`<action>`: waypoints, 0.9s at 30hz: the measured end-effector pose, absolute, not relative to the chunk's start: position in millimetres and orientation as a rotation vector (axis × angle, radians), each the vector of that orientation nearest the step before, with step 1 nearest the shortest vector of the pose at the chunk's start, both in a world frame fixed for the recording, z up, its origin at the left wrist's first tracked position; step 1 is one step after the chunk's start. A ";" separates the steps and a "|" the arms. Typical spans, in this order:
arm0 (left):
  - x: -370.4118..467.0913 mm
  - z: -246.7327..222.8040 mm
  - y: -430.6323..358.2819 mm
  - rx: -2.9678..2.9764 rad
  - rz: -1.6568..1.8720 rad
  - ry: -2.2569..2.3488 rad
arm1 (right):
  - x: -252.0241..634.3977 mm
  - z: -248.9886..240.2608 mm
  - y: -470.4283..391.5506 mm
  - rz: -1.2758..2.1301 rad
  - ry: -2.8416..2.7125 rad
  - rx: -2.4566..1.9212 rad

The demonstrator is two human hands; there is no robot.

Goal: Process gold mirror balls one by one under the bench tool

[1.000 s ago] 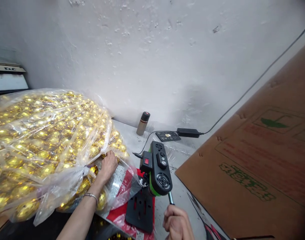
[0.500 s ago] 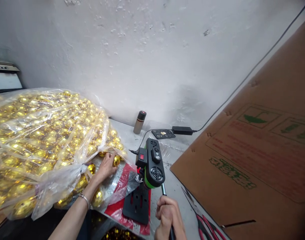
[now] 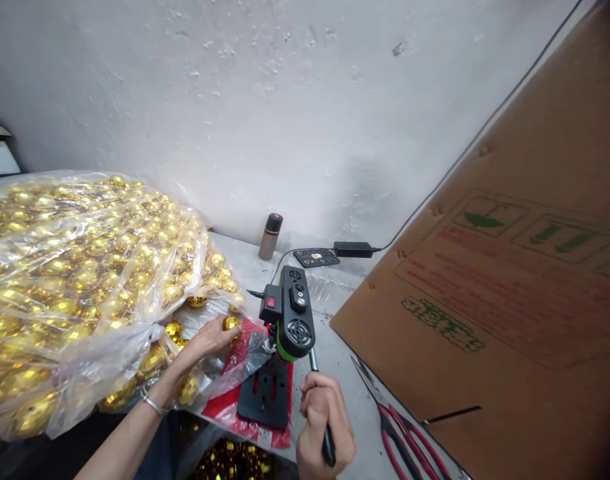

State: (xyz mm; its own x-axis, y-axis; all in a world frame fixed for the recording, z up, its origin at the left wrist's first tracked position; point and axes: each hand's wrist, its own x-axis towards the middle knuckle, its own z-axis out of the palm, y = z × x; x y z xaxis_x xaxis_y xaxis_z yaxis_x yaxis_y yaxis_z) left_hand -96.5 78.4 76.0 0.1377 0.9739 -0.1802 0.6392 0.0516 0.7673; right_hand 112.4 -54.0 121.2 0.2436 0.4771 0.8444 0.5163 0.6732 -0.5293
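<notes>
My left hand is closed around a small gold mirrored ball at the mouth of a clear plastic bag full of such balls. My right hand grips the black-handled lever of a small bench drill press. Its black slotted base rests on a red plastic sheet. The held ball is to the left of the press head, apart from it. Loose gold balls lie by my left wrist.
Right of the lever lie red-handled scissors, with a large cardboard box beyond. Behind the press are a phone, a black power adapter with a cable and a dark-capped bottle. More gold balls show below the table edge.
My left hand has drawn the gold ball away from the bag mouth, toward the press. My right hand stays on the lever. The whole view has shifted slightly.
</notes>
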 end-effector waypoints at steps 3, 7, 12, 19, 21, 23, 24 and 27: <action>-85.4 85.2 54.0 1.520 0.717 1.465 | 109.8 136.0 -55.5 -0.001 -1.347 -0.932; -57.4 67.5 20.9 0.999 1.008 1.159 | 109.0 156.7 -52.7 0.042 -1.339 -0.933; -26.9 21.7 2.7 0.896 1.168 1.226 | 111.7 164.0 -49.7 0.052 -1.365 -0.928; -17.8 12.0 -14.6 1.442 1.133 1.367 | 112.0 160.4 -53.6 0.007 -1.394 -0.925; -18.9 7.6 -16.8 1.555 1.132 1.380 | 111.8 159.2 -54.0 0.003 -1.396 -0.936; -20.1 -0.3 -17.7 1.623 1.146 1.362 | 111.9 157.4 -54.0 0.003 -1.397 -0.940; -20.5 -4.8 -18.0 1.647 1.151 1.353 | 112.0 156.4 -54.0 0.003 -1.396 -0.940; -20.7 -15.7 -18.6 1.689 1.165 1.339 | 111.7 153.8 -54.6 0.005 -1.391 -0.949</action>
